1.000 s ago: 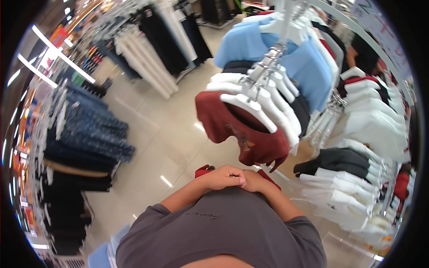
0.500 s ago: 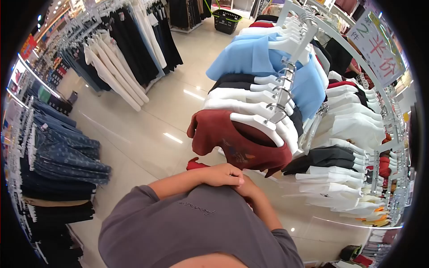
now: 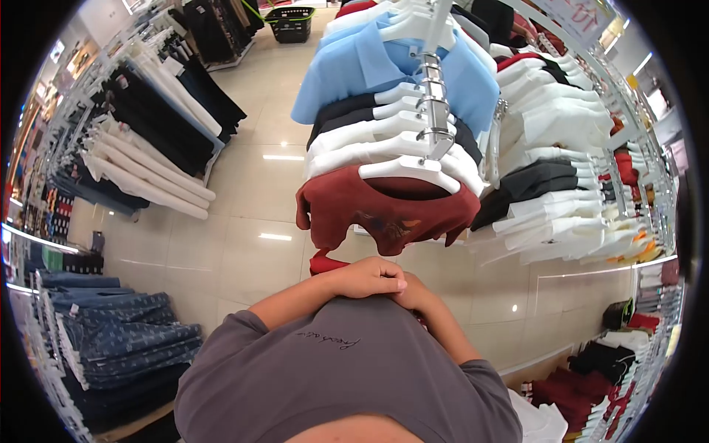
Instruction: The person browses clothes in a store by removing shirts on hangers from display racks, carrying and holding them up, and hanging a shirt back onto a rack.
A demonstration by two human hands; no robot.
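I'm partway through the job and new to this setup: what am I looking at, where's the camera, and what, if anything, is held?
There's no machine, just a person's bare hands. The view comes from one camera on the head, looking forward and down. The left hand rests across the right hand in front of a grey T-shirt. Something red shows beyond the left forearm; I can't tell whether it's held. Ahead, a maroon shirt hangs at the near end of a metal rack, and a black basket stands on the tiled floor.
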